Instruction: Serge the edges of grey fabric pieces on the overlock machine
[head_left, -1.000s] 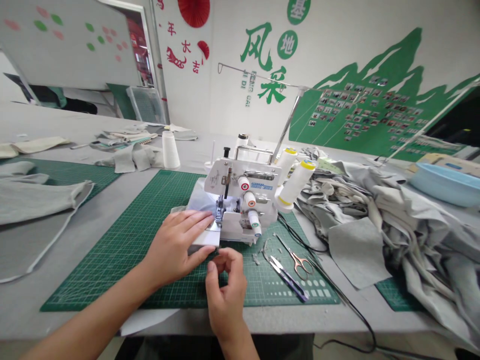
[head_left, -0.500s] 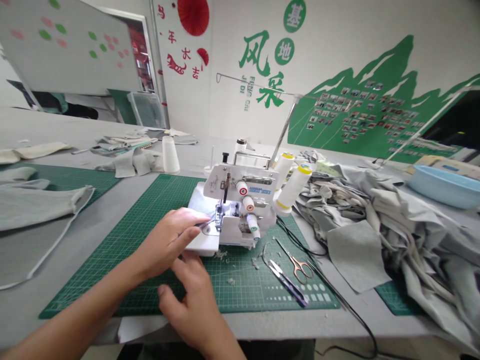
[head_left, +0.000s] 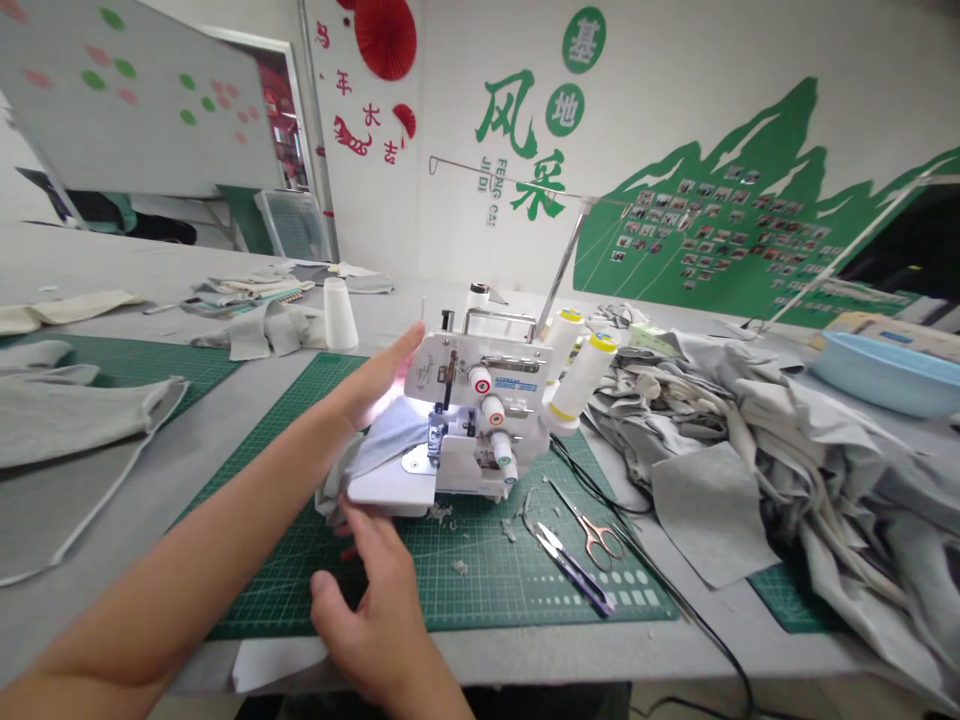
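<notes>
A white overlock sewing machine (head_left: pixel 480 410) stands on a green cutting mat (head_left: pixel 480 590). Grey fabric (head_left: pixel 397 432) lies over its bed, reaching the presser foot and hanging off the bed's left side. My left hand (head_left: pixel 379 385) is raised at the machine's left side, a fingertip by the upper left edge of its head; its other fingers are mostly hidden. Below the bed's front left corner, my right hand (head_left: pixel 382 590) has its thumb and fingers apart, fingertips close to the hanging fabric. Whether they touch it I cannot tell.
Small scissors (head_left: pixel 596 540) and purple-handled snips (head_left: pixel 574 570) lie right of the machine, beside black cables (head_left: pixel 592 470). Grey cloth pieces (head_left: pixel 712 500) are heaped at the right, near a blue basin (head_left: pixel 892 370). A white thread cone (head_left: pixel 340 315) stands behind, left.
My left hand has lifted off the bed near the presser foot and moved up and back to the machine's left side, uncovering the fabric. The right hand has barely moved.
</notes>
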